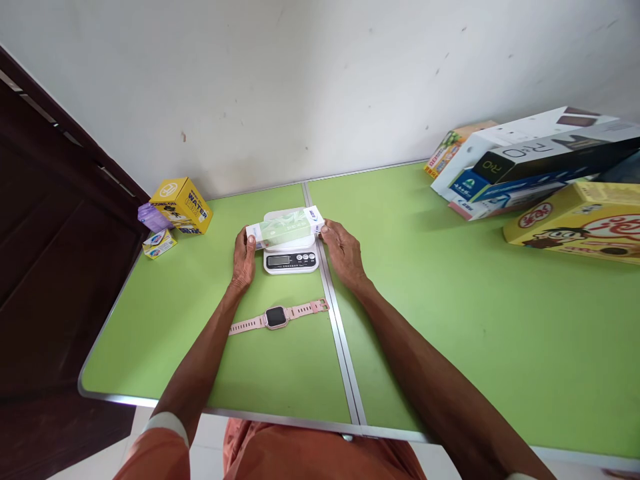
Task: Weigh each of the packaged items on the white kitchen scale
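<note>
A long white and pale-green box [286, 228] lies crosswise over a small white digital kitchen scale [273, 269], hiding much of its pan. My left hand [245, 259] is closed on the box's left end, thumb on the near face. At the other end, the fingers of my right hand [344, 253] grip the corner. I cannot tell whether the box touches the pan. The scale's display looks dark, with round buttons beside it. Nearer to me lies a pink smartwatch [276, 317], its strap stretched out and its left tip partly behind my left forearm.
On the green folding table [480, 347], a yellow box [183, 203], a purple pack [154, 217] and a small yellow-white box [159, 244] stand at the left. Several cartons, among them a black-and-white box [545, 157] and a large yellow box [580, 220], crowd the right. A wall rises behind.
</note>
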A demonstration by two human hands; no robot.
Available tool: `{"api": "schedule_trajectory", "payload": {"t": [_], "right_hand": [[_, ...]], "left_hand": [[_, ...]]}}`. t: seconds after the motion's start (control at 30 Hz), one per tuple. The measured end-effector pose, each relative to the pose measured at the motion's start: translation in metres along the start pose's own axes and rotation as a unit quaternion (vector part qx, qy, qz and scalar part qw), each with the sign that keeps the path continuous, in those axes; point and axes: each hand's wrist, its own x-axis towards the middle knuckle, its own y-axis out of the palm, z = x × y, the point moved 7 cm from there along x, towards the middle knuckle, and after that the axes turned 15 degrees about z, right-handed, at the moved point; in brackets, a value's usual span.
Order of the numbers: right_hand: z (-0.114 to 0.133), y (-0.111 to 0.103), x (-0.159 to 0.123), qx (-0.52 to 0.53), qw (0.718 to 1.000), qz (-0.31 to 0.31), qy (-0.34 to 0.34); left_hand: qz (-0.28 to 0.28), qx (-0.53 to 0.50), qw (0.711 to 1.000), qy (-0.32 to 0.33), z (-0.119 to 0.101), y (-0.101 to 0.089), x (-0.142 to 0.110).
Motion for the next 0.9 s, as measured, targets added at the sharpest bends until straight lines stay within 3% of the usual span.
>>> {"api": "schedule_trajectory", "payload": {"t": [0.9], "right_hand": [[0.0001, 0.001, 0.0013, -0.007, 1.0, 0.002, -0.003]], "left_hand": [[0.011, 0.033, 0.999, 0.017, -0.008, 0.0002, 0.0001]]}}
